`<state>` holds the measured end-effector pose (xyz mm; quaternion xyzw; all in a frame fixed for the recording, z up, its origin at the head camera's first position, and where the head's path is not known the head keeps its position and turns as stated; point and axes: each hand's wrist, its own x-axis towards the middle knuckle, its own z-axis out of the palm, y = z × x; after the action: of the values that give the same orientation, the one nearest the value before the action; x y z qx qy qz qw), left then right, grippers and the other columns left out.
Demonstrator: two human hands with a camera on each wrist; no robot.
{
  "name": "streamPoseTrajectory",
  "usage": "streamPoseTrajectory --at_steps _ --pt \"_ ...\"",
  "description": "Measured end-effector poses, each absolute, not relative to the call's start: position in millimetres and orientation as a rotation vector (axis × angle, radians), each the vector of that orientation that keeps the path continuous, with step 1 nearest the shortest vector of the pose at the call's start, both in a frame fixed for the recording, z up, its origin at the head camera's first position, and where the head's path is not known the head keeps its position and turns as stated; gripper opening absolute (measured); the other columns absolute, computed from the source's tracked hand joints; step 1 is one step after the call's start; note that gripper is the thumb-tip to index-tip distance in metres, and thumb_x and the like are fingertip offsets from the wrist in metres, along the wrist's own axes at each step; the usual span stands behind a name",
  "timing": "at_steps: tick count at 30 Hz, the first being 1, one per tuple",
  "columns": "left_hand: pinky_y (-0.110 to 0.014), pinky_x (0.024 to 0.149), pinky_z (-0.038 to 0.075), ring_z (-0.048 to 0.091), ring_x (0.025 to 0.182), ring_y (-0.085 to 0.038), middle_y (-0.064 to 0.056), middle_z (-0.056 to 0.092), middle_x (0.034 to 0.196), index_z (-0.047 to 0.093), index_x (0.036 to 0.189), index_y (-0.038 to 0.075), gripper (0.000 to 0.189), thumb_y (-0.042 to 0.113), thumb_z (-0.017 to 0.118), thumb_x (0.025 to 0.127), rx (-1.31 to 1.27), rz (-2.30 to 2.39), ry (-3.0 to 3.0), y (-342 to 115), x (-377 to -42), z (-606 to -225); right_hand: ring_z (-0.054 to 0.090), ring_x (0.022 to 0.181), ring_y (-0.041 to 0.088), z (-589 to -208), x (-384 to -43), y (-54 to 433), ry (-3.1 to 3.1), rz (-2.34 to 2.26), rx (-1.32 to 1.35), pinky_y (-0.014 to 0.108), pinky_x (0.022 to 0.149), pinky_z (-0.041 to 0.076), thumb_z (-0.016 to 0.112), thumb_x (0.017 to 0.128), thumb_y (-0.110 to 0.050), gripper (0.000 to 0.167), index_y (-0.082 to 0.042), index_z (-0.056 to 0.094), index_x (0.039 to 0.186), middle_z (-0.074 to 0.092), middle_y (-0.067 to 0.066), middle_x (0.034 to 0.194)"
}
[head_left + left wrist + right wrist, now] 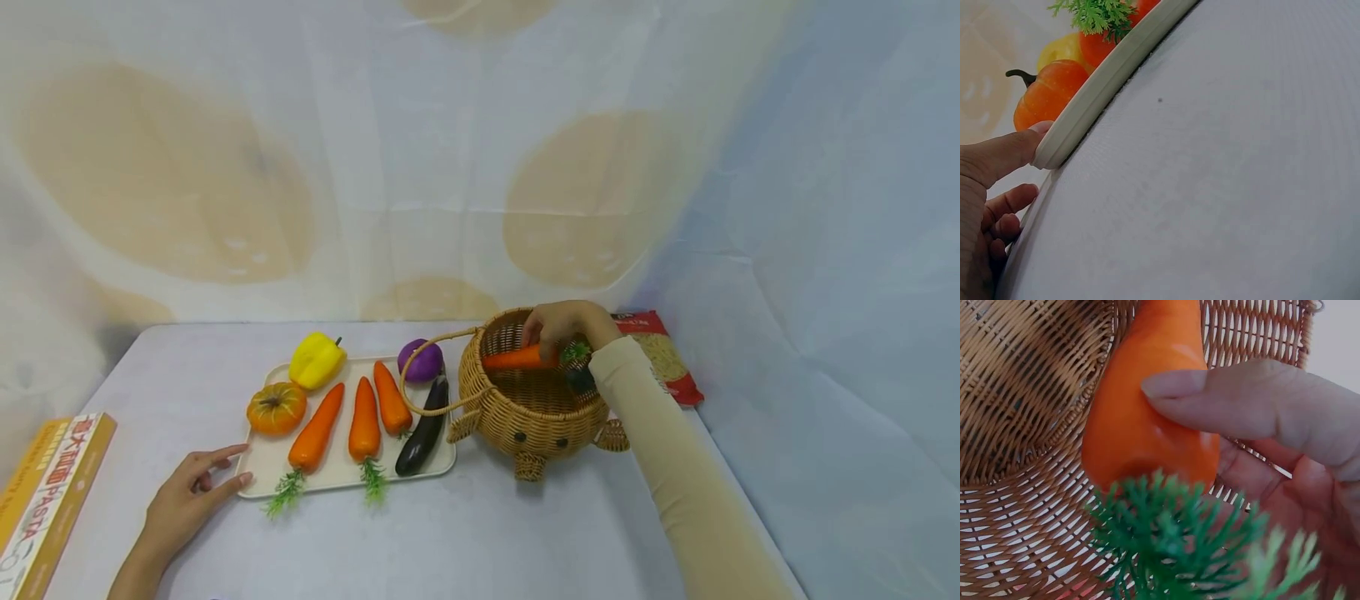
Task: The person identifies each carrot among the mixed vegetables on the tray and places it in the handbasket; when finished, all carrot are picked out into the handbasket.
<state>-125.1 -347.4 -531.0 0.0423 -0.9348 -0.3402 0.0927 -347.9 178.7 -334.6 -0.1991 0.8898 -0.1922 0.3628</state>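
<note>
My right hand (558, 323) reaches into the wicker basket (536, 417) and holds an orange carrot (1154, 394), thumb across its thick end. Green leaves (1172, 544) sprout below the thumb in the right wrist view. My left hand (183, 500) touches the left end of the cream tray (337, 482), its thumb (1013, 150) over the rim. On the tray lie a yellow bell pepper (317, 360), a small orange pumpkin (276, 408), three carrots (364, 421), a dark eggplant (423, 429) and a purple round vegetable (422, 361).
The basket's looped handle (408, 362) leans over the tray's right end. A red pasta bag (663, 354) lies behind the basket at the right. Yellow and white pasta boxes (56, 500) stand at the left edge. Fabric walls (420, 167) enclose the table's back and sides.
</note>
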Motion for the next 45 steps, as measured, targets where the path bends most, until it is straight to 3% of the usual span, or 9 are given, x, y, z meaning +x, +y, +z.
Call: streamPoseTrajectory --at_steps 8,14,22,28,36,41,45 --pt "-0.028 0.061 0.027 0.035 0.076 -0.005 -0.004 0.054 0.108 0.066 0.129 0.014 0.049 0.040 0.074 0.088 0.145 -1.007 -2.791 -343.7 -120.3 -527.9 0.049 0.090 0.020 -344.5 -350.8 177.4 2.290 -0.449 -0.470 0.036 0.075 0.050 0.066 0.081 0.008 0.043 -0.001 0.062 0.123 0.057 0.015 0.120" --pt "-0.028 0.061 0.027 0.035 0.077 -0.005 -0.005 0.054 0.108 0.065 0.129 0.014 0.050 0.041 0.074 0.088 0.155 -1.003 -2.793 -344.0 -118.3 -526.1 0.047 0.088 0.018 -356.3 -349.8 176.9 2.319 -0.370 -0.479 0.033 0.073 0.049 0.068 0.083 0.004 0.044 -0.002 0.060 0.126 0.056 0.014 0.122" --pt "-0.027 0.062 0.028 0.035 0.077 -0.004 -0.003 0.053 0.107 0.065 0.129 0.015 0.049 0.041 0.074 0.088 0.150 -1.001 -2.782 -344.3 -113.1 -527.9 0.045 0.092 0.019 -374.8 -350.5 176.3 2.346 -0.221 -0.510 0.029 0.071 0.047 0.074 0.079 0.000 0.037 -0.006 0.064 0.114 0.055 0.008 0.114" --pt "-0.027 0.062 0.028 0.036 0.077 -0.004 0.000 0.052 0.105 0.067 0.127 0.015 0.046 0.037 0.076 0.088 0.123 -1.013 -2.746 -344.2 -109.8 -524.2 0.046 0.083 0.016 -379.7 -349.9 173.8 2.329 -0.160 -0.557 0.028 0.066 0.044 0.075 0.081 -0.003 0.021 -0.007 0.066 0.099 0.054 0.003 0.098" --pt "-0.028 0.062 0.027 0.035 0.077 -0.004 0.002 0.051 0.103 0.067 0.127 0.015 0.046 0.036 0.076 0.088 0.126 -1.019 -2.742 -344.9 -107.5 -521.6 0.046 0.085 0.018 -381.5 -346.2 172.9 2.326 -0.133 -0.496 0.029 0.066 0.044 0.073 0.084 -0.005 0.021 -0.005 0.066 0.104 0.053 0.004 0.105" --pt "-0.028 0.062 0.027 0.035 0.077 -0.004 0.002 0.051 0.103 0.067 0.127 0.016 0.045 0.036 0.076 0.088 0.122 -1.021 -2.737 -344.6 -108.4 -523.2 0.043 0.075 0.016 -384.6 -346.0 172.6 2.300 -0.136 -0.486 0.028 0.060 0.041 0.069 0.084 -0.001 0.009 -0.006 0.063 0.088 0.050 0.001 0.088" --pt "-0.028 0.062 0.027 0.036 0.077 -0.005 0.002 0.051 0.102 0.067 0.126 0.015 0.045 0.035 0.076 0.088 0.115 -1.021 -2.732 -343.5 -108.7 -524.6 0.039 0.070 0.015 -388.8 -346.9 173.7 2.285 -0.158 -0.461 0.027 0.058 0.038 0.069 0.083 0.001 0.014 -0.008 0.059 0.081 0.046 0.000 0.079"
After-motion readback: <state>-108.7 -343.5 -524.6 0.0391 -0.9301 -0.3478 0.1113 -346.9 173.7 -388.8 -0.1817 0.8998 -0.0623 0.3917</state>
